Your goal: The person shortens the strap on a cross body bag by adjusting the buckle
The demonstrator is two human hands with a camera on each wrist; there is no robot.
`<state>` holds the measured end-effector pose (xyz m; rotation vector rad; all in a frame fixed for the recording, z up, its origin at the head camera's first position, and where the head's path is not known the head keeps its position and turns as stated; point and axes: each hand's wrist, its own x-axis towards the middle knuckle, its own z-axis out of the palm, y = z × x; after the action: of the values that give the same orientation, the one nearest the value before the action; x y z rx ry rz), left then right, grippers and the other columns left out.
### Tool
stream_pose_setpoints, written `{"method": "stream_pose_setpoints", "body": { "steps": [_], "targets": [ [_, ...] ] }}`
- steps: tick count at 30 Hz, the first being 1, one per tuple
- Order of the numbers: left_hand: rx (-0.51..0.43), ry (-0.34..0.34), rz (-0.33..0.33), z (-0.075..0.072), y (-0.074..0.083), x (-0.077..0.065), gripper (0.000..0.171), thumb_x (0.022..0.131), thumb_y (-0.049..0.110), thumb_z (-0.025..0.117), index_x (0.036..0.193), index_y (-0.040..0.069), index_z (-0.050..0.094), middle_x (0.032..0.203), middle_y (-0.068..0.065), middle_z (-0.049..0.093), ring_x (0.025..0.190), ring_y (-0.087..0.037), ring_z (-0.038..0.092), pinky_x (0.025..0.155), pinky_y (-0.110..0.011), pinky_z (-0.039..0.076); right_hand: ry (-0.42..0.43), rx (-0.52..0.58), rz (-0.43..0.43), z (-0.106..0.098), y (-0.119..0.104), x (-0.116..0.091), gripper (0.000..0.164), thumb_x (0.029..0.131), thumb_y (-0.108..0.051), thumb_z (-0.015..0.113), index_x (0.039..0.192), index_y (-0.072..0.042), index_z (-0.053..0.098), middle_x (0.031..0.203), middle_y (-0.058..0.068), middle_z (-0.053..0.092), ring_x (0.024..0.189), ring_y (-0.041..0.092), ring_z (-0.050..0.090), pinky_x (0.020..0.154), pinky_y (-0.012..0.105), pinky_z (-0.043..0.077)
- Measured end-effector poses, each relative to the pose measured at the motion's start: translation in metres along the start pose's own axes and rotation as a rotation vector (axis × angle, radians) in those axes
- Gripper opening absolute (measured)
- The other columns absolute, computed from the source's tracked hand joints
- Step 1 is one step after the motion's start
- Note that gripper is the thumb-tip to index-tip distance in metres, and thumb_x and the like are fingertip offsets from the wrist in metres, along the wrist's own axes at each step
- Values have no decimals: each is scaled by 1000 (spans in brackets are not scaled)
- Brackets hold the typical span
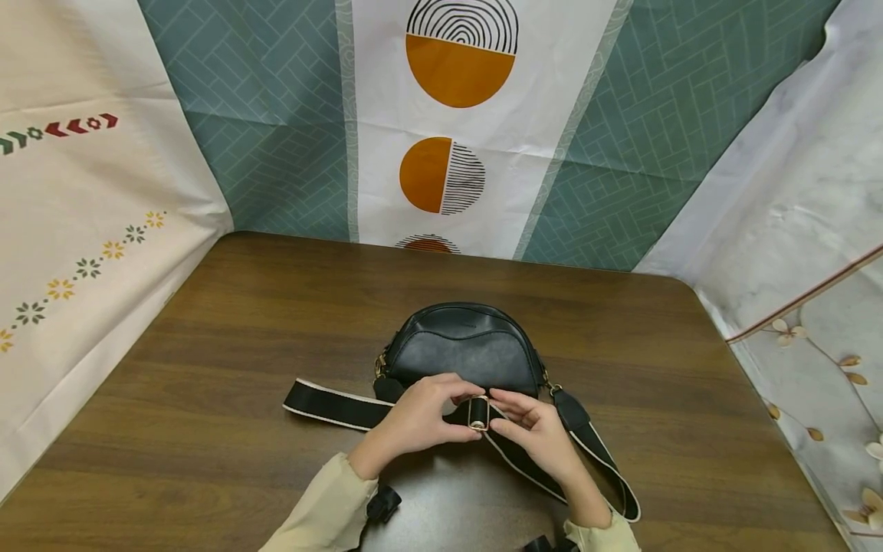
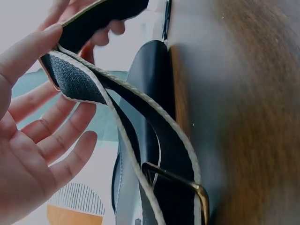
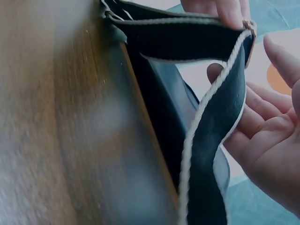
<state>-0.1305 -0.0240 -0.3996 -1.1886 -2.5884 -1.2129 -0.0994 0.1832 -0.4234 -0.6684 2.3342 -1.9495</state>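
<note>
On brown wooden table [image 1: 262,330], hands [image 1: 424,414] [image 1: 541,437] at strap buckle [image 1: 470,414], patterned cloths [image 1: 276,115] behind

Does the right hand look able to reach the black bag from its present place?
Probably yes. The right hand is just in front of the black bag, its fingertips by the metal buckle, and only the soft-looking strap seems to lie near the way.
</note>
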Motion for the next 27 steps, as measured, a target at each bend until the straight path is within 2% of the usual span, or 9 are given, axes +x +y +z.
{"method": "stream_pose_setpoints", "body": {
  "steps": [5,9,12,16,19,23,27],
  "targets": [
    [-75,17,7,-2,-2,-1,42,68,26,78,105,11,64,91,6,58,82,-8,53,72,-30,46,-18,15,74,-5,2,-1,23,86,1,54,105,15,56,92,14,64,77,11,61,66,24,49],
    [-113,-19,-13,-2,-3,-2,44,67,28,78,105,13,63,91,7,57,82,-8,51,72,-28,45,-28,104,62,-4,4,-1,17,87,3,52,95,18,56,86,0,65,74,10,60,64,22,48],
    [-131,-47,-12,-1,-3,-3,48,66,31,79,107,12,62,92,7,57,82,-8,51,73,-28,44,-29,165,46,-2,5,-1,16,87,5,51,90,21,53,82,-3,64,73,7,58,63,20,47],
    [-141,-49,20,0,-3,-3,50,67,32,78,108,9,61,93,5,58,83,-9,52,74,-29,45,-24,222,43,1,5,-1,16,87,5,50,88,21,51,80,-4,63,71,6,57,62,19,46],
    [-140,-31,56,1,-4,-3,49,69,32,76,109,8,61,93,4,59,82,-9,52,73,-30,45,-16,260,56,2,5,-1,10,87,5,49,87,11,58,79,-3,64,71,6,57,62,19,46],
    [-152,5,113,2,-7,-2,44,71,29,76,107,7,61,93,3,61,82,-9,54,73,-28,46,-4,304,94,3,6,-1,21,88,4,49,87,-10,64,79,-3,65,71,7,58,62,19,47],
    [-165,28,139,2,-8,-2,41,70,26,76,104,8,63,92,2,63,81,-9,55,71,-27,47,8,327,126,5,5,-1,26,88,3,49,86,-17,65,79,-4,65,70,6,59,62,19,47]
  ]
}}
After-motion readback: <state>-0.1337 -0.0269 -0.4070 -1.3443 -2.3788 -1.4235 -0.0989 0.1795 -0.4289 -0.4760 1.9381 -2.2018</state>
